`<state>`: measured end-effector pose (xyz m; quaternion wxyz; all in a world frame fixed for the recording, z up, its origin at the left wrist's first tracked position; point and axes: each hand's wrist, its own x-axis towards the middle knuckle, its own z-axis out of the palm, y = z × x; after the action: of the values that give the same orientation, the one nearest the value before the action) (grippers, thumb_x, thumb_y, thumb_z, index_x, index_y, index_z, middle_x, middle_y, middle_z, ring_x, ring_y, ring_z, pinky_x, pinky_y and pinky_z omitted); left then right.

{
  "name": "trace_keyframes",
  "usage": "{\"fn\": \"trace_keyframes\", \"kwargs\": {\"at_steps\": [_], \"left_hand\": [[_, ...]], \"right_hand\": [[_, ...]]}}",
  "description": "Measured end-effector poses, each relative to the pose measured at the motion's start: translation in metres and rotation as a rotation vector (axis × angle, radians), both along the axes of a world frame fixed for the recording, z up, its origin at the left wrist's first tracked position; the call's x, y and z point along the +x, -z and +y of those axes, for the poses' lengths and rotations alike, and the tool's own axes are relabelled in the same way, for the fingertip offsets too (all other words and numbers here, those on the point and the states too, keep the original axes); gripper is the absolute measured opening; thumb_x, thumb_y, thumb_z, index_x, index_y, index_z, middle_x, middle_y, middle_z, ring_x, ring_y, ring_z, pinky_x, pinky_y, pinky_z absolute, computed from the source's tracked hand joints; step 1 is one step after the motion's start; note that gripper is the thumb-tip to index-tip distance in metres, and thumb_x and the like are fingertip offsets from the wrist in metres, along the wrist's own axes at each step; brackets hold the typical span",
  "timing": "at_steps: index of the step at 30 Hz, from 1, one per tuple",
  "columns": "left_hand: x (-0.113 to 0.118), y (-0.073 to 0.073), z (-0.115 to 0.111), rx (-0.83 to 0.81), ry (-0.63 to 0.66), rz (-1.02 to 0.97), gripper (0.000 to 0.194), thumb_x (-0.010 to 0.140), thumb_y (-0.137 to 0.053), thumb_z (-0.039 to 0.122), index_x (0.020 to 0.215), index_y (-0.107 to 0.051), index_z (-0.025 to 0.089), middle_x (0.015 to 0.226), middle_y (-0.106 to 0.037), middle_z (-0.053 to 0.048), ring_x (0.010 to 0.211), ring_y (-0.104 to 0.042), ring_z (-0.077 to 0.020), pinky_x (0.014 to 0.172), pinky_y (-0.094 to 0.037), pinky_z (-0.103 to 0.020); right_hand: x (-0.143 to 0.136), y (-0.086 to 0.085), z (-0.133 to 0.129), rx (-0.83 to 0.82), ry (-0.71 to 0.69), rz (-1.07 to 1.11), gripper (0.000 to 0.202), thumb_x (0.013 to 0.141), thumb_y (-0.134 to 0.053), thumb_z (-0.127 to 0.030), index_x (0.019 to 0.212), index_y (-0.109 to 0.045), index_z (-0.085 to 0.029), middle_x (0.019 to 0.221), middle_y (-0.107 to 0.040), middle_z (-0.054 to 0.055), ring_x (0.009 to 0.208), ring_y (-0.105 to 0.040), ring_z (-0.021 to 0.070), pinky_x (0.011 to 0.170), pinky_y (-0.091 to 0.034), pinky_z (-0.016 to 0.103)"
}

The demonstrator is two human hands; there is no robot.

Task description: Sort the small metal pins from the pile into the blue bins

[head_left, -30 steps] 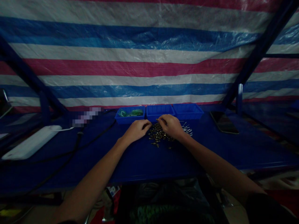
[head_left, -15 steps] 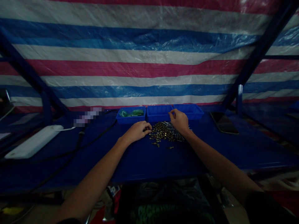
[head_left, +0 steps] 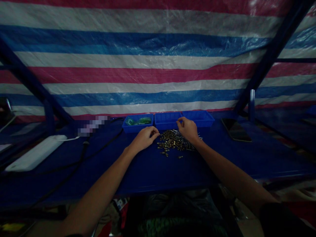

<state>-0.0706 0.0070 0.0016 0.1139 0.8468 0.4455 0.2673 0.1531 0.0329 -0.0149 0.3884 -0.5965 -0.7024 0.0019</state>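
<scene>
Tarp, one: striped red, white and blue, hung behind everything

Surface, one: dark blue, under a blue frame; we work at its far middle

Power strip, one: white, far left, with black cables trailing toward the trays

Phone, one: dark, lying flat, well apart to the right

Trays, three: blue, side by side along the back; the left one holds something green, the middle and right ones show nothing we can make out

Pile, one: small brass-coloured parts mixed with thin silvery pins, too many and too small to count; it lies on the surface just in front of the middle tray, between our hands, with a few strays toward us

Left hand, one: curled at the pile's left edge, grip closed; whether it pinches a part we cannot tell

Right hand, one: raised at the pile's far side, just before the middle and right trays, thumb and forefinger pinched together; anything held is too small to see

Step in hand, as we judge it: picking single parts out of the pile. The next move calls for fine fingertip work and a clean separation of one part from its neighbours
</scene>
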Motion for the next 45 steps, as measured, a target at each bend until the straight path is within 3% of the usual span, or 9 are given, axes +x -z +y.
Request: {"fn": "trace_keyframes", "kwargs": {"at_steps": [5,8,18,28,36,45], "left_hand": [[0.008,-0.001,-0.006,-0.051,-0.043,-0.105,0.024,0.086,-0.044,0.034,0.085,-0.058,0.015,0.075,-0.060,-0.002,0.067,-0.052,-0.0135,0.064,-0.038,-0.026],[0.011,0.002,-0.006,-0.092,-0.050,-0.156,0.028,0.087,-0.041,0.038,0.084,-0.057,0.015,0.074,-0.059,-0.001,0.065,-0.051,-0.0131,0.062,-0.038,-0.025],[0.018,0.004,-0.008,-0.178,-0.063,-0.223,0.031,0.088,-0.039,0.040,0.073,-0.051,0.016,0.065,-0.050,0.002,0.063,-0.046,-0.0120,0.059,-0.034,-0.024],[0.018,0.000,-0.010,-0.148,-0.061,-0.187,0.032,0.089,-0.036,0.040,0.071,-0.049,0.016,0.064,-0.048,0.003,0.063,-0.045,-0.0117,0.059,-0.033,-0.024],[0.018,0.001,-0.012,-0.115,0.051,-0.215,0.017,0.085,-0.047,0.031,0.091,-0.051,0.016,0.070,-0.053,0.002,0.063,-0.048,-0.0110,0.059,-0.037,-0.023],[0.015,-0.002,-0.013,0.050,0.042,-0.092,0.022,0.085,-0.049,0.026,0.104,-0.054,0.019,0.076,-0.061,-0.001,0.068,-0.056,-0.0130,0.066,-0.041,-0.026]], "right_hand": [[-0.018,-0.008,-0.024,0.055,-0.371,-0.110,0.022,0.083,-0.050,-0.032,0.100,-0.059,-0.019,0.069,-0.060,0.000,0.064,-0.055,0.0136,0.061,-0.037,0.024],[-0.030,-0.009,-0.038,0.068,-0.479,-0.222,0.018,0.082,-0.053,-0.030,0.096,-0.058,-0.019,0.075,-0.061,0.002,0.066,-0.053,0.0133,0.062,-0.036,0.024],[-0.031,-0.007,-0.037,0.098,-0.467,-0.276,0.015,0.086,-0.045,-0.025,0.092,-0.056,-0.018,0.078,-0.061,0.003,0.069,-0.052,0.0138,0.064,-0.035,0.026],[-0.033,-0.006,-0.035,0.109,-0.467,-0.231,0.019,0.089,-0.041,-0.027,0.094,-0.057,-0.018,0.086,-0.065,0.005,0.080,-0.057,0.0154,0.071,-0.038,0.026],[-0.031,-0.007,-0.034,0.054,-0.433,-0.204,0.022,0.091,-0.037,-0.027,0.087,-0.057,-0.018,0.083,-0.064,0.005,0.078,-0.057,0.0150,0.071,-0.038,0.025],[-0.032,-0.008,-0.036,0.028,-0.389,-0.273,0.026,0.091,-0.035,-0.030,0.083,-0.057,-0.018,0.078,-0.064,0.005,0.073,-0.057,0.0154,0.065,-0.036,0.026]]}}
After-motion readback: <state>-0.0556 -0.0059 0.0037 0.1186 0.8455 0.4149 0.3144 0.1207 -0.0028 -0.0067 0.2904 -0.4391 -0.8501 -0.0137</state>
